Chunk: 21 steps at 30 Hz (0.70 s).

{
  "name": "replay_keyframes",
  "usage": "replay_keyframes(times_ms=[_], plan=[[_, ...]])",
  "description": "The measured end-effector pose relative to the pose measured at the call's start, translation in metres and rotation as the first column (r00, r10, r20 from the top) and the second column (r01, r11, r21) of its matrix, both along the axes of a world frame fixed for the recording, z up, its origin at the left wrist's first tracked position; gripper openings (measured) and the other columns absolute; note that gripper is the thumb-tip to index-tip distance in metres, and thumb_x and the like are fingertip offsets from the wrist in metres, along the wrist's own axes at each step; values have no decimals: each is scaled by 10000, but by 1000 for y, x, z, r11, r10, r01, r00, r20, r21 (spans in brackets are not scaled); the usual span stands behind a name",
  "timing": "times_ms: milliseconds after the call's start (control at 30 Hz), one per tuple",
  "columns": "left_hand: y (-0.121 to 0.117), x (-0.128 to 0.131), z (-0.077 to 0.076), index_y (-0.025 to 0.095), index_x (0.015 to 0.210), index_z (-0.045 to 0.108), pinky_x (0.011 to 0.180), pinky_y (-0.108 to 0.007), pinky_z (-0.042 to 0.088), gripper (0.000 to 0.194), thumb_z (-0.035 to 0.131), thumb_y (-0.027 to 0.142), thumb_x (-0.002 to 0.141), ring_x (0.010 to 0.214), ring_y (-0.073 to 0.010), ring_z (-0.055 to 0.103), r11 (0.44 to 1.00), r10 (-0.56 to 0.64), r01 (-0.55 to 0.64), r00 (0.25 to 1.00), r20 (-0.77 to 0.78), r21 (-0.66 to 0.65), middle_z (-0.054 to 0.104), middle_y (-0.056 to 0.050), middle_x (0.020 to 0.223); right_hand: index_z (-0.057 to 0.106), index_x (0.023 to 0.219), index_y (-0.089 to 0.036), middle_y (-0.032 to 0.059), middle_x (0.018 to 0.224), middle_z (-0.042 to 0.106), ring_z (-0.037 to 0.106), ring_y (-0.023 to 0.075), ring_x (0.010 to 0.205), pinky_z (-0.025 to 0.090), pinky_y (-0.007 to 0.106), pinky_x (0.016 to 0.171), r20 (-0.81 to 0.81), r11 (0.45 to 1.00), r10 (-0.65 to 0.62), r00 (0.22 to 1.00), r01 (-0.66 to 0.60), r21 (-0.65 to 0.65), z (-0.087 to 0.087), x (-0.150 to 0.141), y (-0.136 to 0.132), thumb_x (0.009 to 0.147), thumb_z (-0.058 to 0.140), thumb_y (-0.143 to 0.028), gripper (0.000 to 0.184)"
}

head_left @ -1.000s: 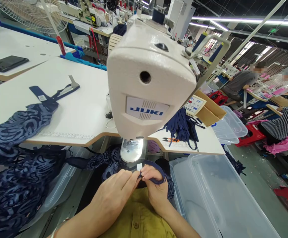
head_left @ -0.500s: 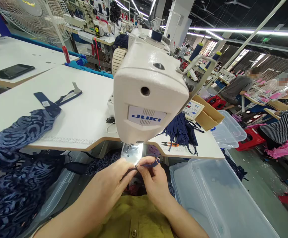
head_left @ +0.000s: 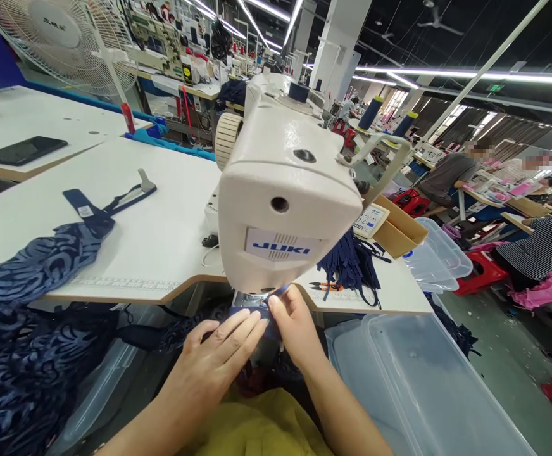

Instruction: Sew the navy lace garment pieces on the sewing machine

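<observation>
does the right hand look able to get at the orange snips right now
Probably yes: the orange snips lie uncovered on the table, close to the right hand, though it may first need to release the navy fabric.

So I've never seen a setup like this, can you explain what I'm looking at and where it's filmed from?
Sure. There is no robot here: one camera, worn on a person's head, looks forward and down at their two bare hands. The big white block in the middle is a sewing machine marked JUKI. Just below its head, the left hand lies with its fingers over some navy fabric, while the right hand pinches it between thumb and fingers. On the white table, a patterned blue garment hangs over the edge on the left. On the right are a bundle of navy straps and orange-handled snips.
</observation>
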<state>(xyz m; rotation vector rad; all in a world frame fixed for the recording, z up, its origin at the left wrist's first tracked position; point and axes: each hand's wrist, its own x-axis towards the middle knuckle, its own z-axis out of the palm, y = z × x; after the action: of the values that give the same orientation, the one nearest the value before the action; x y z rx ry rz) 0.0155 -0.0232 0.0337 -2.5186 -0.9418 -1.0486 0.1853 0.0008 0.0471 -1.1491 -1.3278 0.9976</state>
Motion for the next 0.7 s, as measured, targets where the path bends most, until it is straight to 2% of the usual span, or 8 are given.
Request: replay_keyframes(times_ms=[100, 267, 400, 533, 700], plan=[[-1, -1, -5, 271, 1264, 566, 941, -319, 299, 409, 334, 118, 964, 1167, -138, 575, 998, 14, -11, 999, 42, -69, 661, 3, 1239, 548, 873, -203, -26, 761, 535, 488, 127, 696, 417, 242, 679, -27, 999, 22, 999, -23, -35, 1, 5, 9, 884, 505, -344, 148], [0, -1, -9, 251, 1276, 552, 968, -298, 318, 408, 348, 119, 948, 1238, -139, 513, 993, 2, -1, 1000, 10, -121, 621, 5, 1298, 524, 814, -202, -53, 651, 436, 390, 113, 585, 346, 229, 568, 54, 999, -28, 998, 30, -29, 1, 6, 10, 882, 511, -359, 171], [1, 1, -6, 235, 1258, 554, 994, -308, 289, 414, 306, 91, 960, 1240, -132, 505, 993, -2, 2, 1000, -1, -116, 626, 13, 1291, 520, 842, -211, -47, 693, 435, 394, 118, 611, 355, 232, 588, 71, 1000, -6, 997, 7, -19, 4, 7, 6, 886, 503, -360, 156], [2, 1, 0, 246, 1226, 572, 992, -337, 264, 446, 239, 85, 976, 1173, -133, 551, 997, -22, 21, 1000, -2, -73, 665, 6, 1229, 488, 900, -223, -38, 791, 445, 415, 111, 657, 383, 226, 631, 58, 994, 108, 992, -106, -41, 5, 10, 3, 862, 553, -323, 125], [2, -4, -3, 230, 1341, 481, 957, -314, 290, 476, 227, 80, 967, 1204, -133, 532, 996, -27, 23, 999, -45, -89, 619, -34, 1296, 445, 888, -227, -41, 814, 412, 397, 97, 647, 373, 205, 605, 18, 986, 152, 988, -151, -76, 4, 10, 1, 849, 565, -295, 143]])
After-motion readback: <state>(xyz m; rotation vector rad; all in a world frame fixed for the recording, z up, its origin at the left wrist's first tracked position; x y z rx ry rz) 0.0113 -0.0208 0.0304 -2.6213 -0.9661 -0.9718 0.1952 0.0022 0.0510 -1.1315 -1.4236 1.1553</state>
